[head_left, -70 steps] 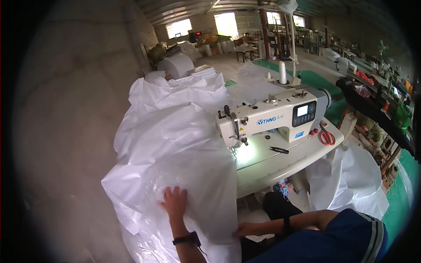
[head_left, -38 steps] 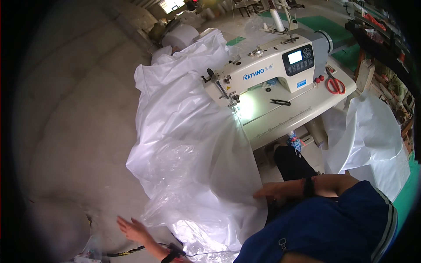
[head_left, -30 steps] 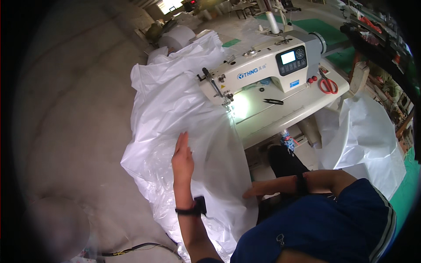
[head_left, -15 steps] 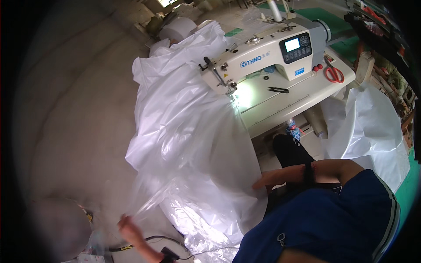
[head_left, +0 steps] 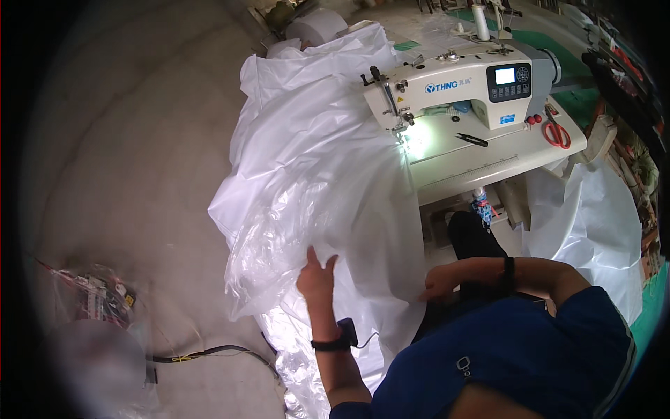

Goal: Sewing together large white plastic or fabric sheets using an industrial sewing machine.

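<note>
A large white plastic sheet (head_left: pixel 328 174) spreads from the sewing machine (head_left: pixel 460 84) down toward my lap, its upper edge under the lit needle area. Crinkled clear film (head_left: pixel 262 262) lies over its left part. My left hand (head_left: pixel 316 278) is over the film, index finger and thumb apart, holding nothing that I can see. At the sheet's right edge, my right hand (head_left: pixel 441 281) has its fingers closed on the border; the fingertips are partly hidden.
On the machine table (head_left: pixel 474 167) lie black thread snips (head_left: pixel 472 140) and red-handled scissors (head_left: pixel 556 133). More white sheeting (head_left: pixel 583 230) hangs at the right. A black cable (head_left: pixel 209 351) and a power strip (head_left: pixel 98 297) lie on the floor at left.
My left hand has come in from the lower left to over the sheet, and the film stretched toward it has dropped onto the pile. My right hand stays by the sheet's edge. The view has shifted.
</note>
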